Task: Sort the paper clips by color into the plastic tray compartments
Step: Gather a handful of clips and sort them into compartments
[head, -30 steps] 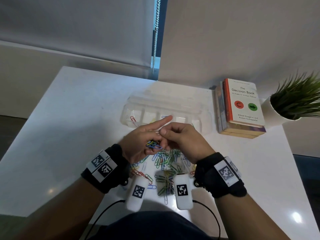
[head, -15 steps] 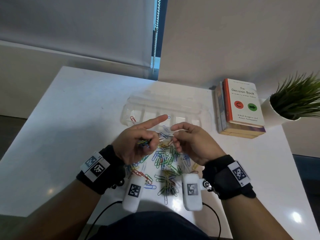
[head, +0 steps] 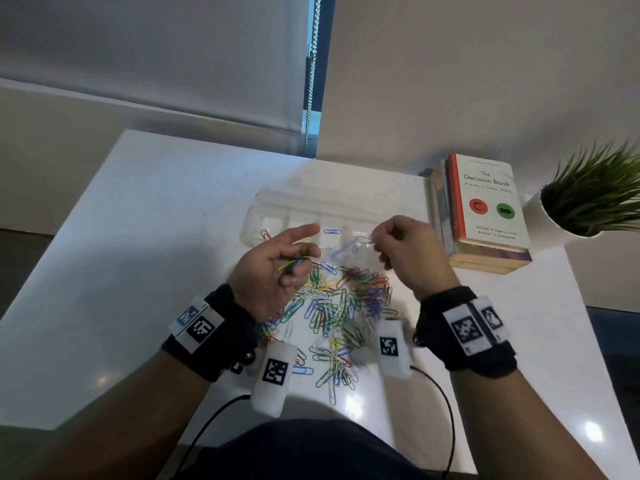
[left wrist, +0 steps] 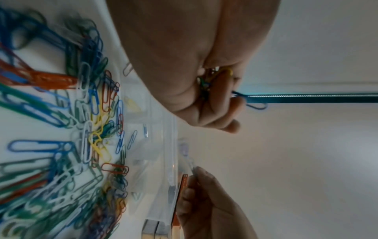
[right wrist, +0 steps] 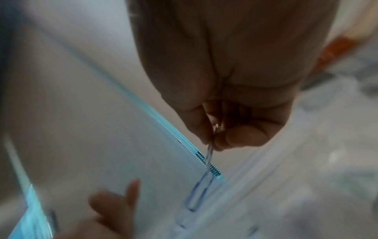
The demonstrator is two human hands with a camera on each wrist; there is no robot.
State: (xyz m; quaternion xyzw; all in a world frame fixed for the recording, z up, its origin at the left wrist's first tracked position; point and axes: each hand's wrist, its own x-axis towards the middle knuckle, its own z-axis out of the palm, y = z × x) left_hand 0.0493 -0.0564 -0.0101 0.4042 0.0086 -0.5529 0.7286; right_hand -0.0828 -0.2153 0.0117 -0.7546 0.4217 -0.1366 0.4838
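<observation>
Right hand [head: 407, 252]: thumb and forefinger pinch one end of a blue paper clip [right wrist: 199, 192]; the remaining fingers are curled. The clip hangs from the pinch with its long axis running away from the fingertips, its free end pointing down and to the person's left, toward the tray below. In the head view it shows only as a blurred blue streak [head: 343, 249] over the tray's near edge.

Left hand [head: 277, 271]: palm turned up, forefinger extended toward the tray, the other fingers curled around a small bundle of clips [left wrist: 212, 80] in yellow, green and blue. One blue loop protrudes past the fingers in the left wrist view.

Clear plastic tray [head: 263, 202]: long axis lying left to right on the table, beyond both hands, its lid open behind it. A red clip [head: 266, 234] lies in a left compartment, set diagonally; a second blue clip [head: 331, 231] lies in a middle compartment, its long axis parallel to the tray's length.

Loose pile of clips [head: 332, 313]: mixed colours and headings, spread on the white table [head: 138, 237] between the two wrists and the tray.

To the right of the tray: a stack of books [head: 485, 209], and beyond it a potted plant [head: 588, 199].
</observation>
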